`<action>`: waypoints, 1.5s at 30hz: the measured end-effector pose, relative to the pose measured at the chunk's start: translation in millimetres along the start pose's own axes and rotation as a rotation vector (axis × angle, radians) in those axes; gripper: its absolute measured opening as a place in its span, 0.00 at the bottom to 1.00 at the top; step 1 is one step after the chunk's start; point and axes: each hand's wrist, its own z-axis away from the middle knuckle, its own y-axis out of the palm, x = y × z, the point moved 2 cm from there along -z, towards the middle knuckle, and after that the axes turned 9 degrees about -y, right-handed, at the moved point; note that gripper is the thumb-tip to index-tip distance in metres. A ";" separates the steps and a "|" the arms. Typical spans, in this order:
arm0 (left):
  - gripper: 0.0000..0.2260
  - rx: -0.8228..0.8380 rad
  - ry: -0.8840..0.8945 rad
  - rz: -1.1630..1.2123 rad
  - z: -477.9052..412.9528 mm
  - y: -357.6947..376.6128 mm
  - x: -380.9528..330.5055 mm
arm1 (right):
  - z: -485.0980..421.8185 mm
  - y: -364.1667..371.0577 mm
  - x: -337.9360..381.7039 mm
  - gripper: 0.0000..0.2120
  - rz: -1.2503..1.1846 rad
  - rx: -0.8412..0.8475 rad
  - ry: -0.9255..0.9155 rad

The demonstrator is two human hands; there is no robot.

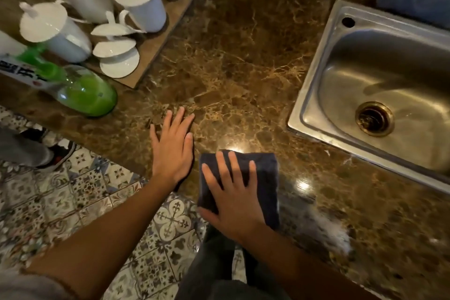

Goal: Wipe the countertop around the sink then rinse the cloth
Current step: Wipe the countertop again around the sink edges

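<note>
Pressing down, the right hand [233,204] is pinning the soft, limp dark cloth [266,178] to the bench [243,68] with spread, straight fingers [235,168]; bunching it under those fingers probably suits rinsing.

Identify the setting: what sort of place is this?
Most likely a kitchen or tea-service counter. A stainless sink is set into a brown marble countertop. Lidded white mugs stand grouped together, with a green bottle, probably dish soap, nearby.
</note>
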 end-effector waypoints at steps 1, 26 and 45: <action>0.23 -0.006 0.002 0.018 0.5 -0.7 -0.2 | -9.3 -0.5 6.9 0.40 0.002 0.007 -0.014; 0.26 0.117 0.252 -0.033 -3.1 -0.1 -78.7 | 185.5 3.9 -116.6 0.36 -0.037 -0.069 0.371; 0.30 0.146 0.353 -0.285 -2.7 54.0 -135.8 | 120.2 -12.5 -148.7 0.36 -0.072 -0.163 0.956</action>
